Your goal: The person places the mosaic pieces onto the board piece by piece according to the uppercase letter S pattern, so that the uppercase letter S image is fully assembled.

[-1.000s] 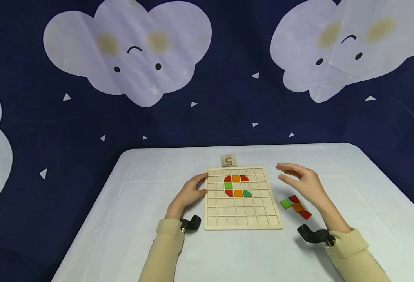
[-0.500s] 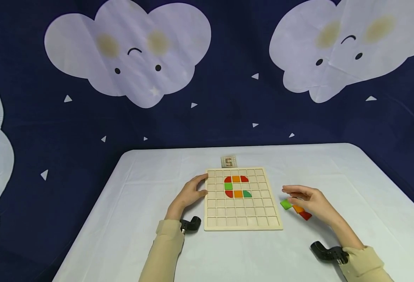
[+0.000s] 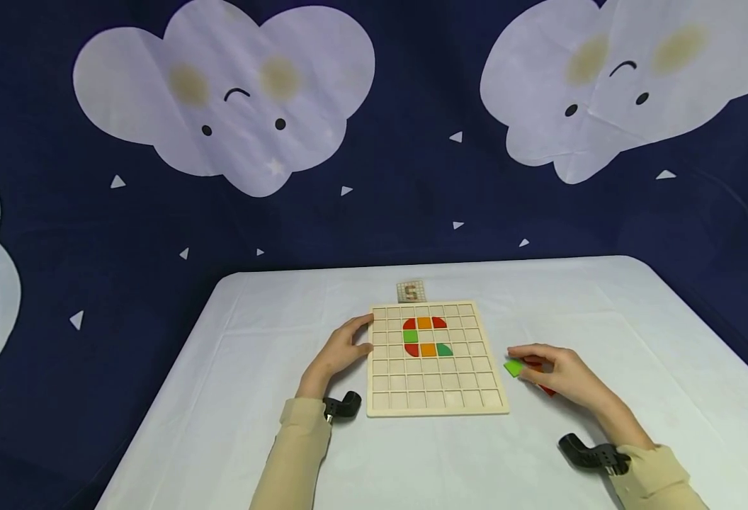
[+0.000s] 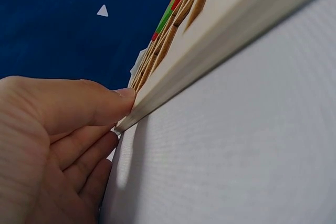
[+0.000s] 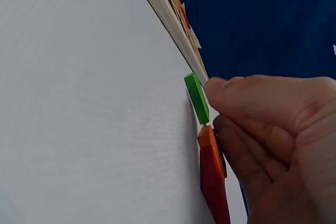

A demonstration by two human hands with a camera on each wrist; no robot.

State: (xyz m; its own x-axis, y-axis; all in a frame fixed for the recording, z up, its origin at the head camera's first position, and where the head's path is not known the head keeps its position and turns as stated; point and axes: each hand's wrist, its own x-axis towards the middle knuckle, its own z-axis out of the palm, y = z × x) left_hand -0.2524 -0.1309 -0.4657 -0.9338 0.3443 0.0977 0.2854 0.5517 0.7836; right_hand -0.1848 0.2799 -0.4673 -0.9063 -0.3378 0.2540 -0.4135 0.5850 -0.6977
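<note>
A pale wooden grid board (image 3: 438,400) lies on the table, with red, orange and green tiles (image 3: 424,323) set in some of its squares. My left hand (image 3: 338,356) rests against the board's left edge, its thumb (image 4: 105,103) touching the side. My right hand (image 3: 565,373) is low over a small group of loose tiles right of the board, thumb and fingers apart. Among them are a green square tile (image 5: 197,98), an orange tile (image 5: 209,137) and a red tile (image 5: 214,179). The hand partly hides this group, and no tile is visibly lifted.
A small card with an S pattern (image 3: 411,291) lies just behind the board. White cloth covers the table (image 3: 253,340). A dark blue backdrop with clouds (image 3: 374,227) hangs behind it.
My right hand has come down and toward me from beside the board's far right, onto the loose tiles, covering more of them. The left hand stays at the board's edge.
</note>
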